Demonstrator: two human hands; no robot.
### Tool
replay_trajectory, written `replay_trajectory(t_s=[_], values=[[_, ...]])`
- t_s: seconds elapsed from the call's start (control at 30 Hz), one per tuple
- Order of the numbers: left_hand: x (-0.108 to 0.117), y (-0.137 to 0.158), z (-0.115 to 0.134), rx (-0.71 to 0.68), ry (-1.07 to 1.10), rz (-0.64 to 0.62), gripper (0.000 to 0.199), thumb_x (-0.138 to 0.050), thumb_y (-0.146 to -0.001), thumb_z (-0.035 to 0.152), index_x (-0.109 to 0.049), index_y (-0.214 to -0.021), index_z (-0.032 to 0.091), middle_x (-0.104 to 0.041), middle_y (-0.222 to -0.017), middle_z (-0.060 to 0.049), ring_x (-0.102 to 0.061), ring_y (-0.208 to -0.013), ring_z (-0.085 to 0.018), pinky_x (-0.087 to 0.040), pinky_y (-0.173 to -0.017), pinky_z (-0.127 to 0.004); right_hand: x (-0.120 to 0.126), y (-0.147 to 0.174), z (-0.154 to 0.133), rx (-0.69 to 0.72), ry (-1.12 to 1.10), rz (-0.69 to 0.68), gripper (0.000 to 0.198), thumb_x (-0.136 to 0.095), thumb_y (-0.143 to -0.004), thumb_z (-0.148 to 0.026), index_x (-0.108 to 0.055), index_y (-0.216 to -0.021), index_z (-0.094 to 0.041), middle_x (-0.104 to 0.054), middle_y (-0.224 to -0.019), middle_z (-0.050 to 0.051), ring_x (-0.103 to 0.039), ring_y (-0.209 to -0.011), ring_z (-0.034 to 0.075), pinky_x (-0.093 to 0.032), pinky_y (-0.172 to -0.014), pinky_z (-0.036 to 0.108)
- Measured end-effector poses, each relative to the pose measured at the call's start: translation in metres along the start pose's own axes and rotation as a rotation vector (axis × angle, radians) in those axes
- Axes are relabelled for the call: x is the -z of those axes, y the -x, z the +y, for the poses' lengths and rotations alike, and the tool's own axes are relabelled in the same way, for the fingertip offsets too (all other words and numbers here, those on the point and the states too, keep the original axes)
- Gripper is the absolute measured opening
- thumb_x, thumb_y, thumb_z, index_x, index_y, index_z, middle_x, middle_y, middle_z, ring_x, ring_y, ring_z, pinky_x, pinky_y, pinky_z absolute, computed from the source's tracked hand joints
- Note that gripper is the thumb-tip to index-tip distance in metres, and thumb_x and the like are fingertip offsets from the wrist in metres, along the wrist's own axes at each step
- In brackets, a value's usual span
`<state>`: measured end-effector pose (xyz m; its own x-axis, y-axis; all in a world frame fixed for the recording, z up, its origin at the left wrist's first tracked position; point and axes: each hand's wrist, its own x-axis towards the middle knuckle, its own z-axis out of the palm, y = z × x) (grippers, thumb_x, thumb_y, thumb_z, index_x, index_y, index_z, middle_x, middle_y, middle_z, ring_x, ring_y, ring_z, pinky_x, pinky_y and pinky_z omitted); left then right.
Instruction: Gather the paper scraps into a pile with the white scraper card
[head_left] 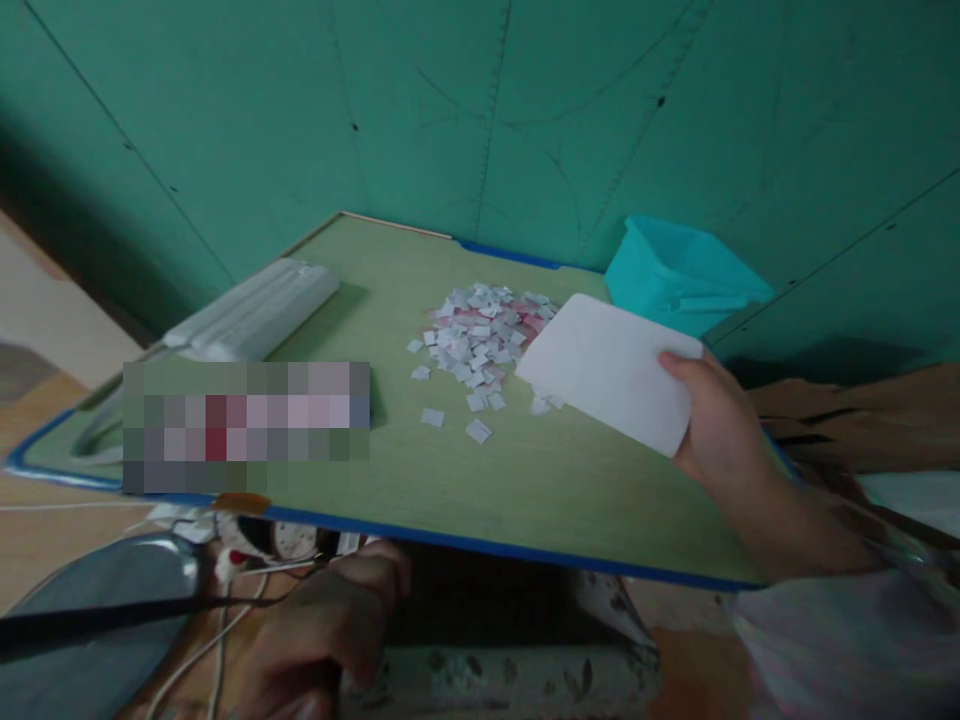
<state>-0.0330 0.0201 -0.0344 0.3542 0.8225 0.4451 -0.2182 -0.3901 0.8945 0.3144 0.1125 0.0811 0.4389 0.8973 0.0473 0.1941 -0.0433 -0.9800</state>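
Paper bits lie heaped — our right hand pinches a white card on their right — we can't tell if our left hand holds anything.

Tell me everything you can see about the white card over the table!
The white card is thin, plain and stiff-looking, maybe plastic, with rounded corners. The right grip holds one end. It slants above the table, partly hiding the paper scraps; whether it touches them is unclear.

Bare green wallboard and cables suggest a makeshift workroom.
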Motion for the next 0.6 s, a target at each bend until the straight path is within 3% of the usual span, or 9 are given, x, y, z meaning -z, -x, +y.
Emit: replay_trajectory(t_s=[0.17,0.3,0.43,0.6], values=[[-0.003,-0.004,0.002,-0.021,0.025,0.036,0.034,-0.057,-0.092,0.059,-0.063,-0.080,0.027,-0.055,-0.064,-0.002,-0.058,-0.073,-0.025,-0.049,-0.069,-0.043,-0.015,0.028,-0.001,0.063,0.073,-0.291,0.031,-0.072,-0.079,-0.043,-0.048,-0.091,-0.029,-0.055,-0.073,-0.003,-0.053,-0.061,0.018,-0.041,-0.052,0.029],[-0.006,-0.003,-0.001,-0.079,0.018,0.033,0.034,-0.055,-0.099,0.054,-0.066,-0.083,0.026,-0.059,-0.068,0.000,-0.059,-0.075,-0.020,-0.049,-0.081,-0.039,-0.022,0.042,0.004,0.102,0.172,-0.475,0.030,-0.072,-0.084,-0.042,-0.047,-0.094,-0.028,-0.055,-0.072,-0.004,-0.052,-0.060,0.016,-0.040,-0.051,0.027],[-0.009,-0.003,0.000,-0.104,0.017,0.102,0.037,-0.052,-0.101,0.054,-0.065,-0.083,0.024,-0.059,-0.070,0.000,-0.057,-0.076,-0.019,-0.048,-0.082,-0.038,-0.016,0.034,0.009,0.120,0.245,-0.457,0.025,-0.069,-0.086,-0.040,-0.051,-0.095,-0.027,-0.058,-0.073,-0.003,-0.056,-0.064,0.017,-0.043,-0.055,0.028],[-0.012,-0.019,0.010,-0.201,-0.085,0.052,0.042,-0.052,-0.102,0.054,-0.061,-0.075,0.024,-0.055,-0.055,0.002,-0.056,-0.059,-0.017,-0.052,-0.071,-0.036,0.006,0.014,0.005,0.104,0.275,-0.365,0.026,-0.072,-0.076,-0.040,-0.051,-0.084,-0.026,-0.054,-0.065,-0.005,-0.051,-0.058,0.016,-0.036,-0.052,0.028]])
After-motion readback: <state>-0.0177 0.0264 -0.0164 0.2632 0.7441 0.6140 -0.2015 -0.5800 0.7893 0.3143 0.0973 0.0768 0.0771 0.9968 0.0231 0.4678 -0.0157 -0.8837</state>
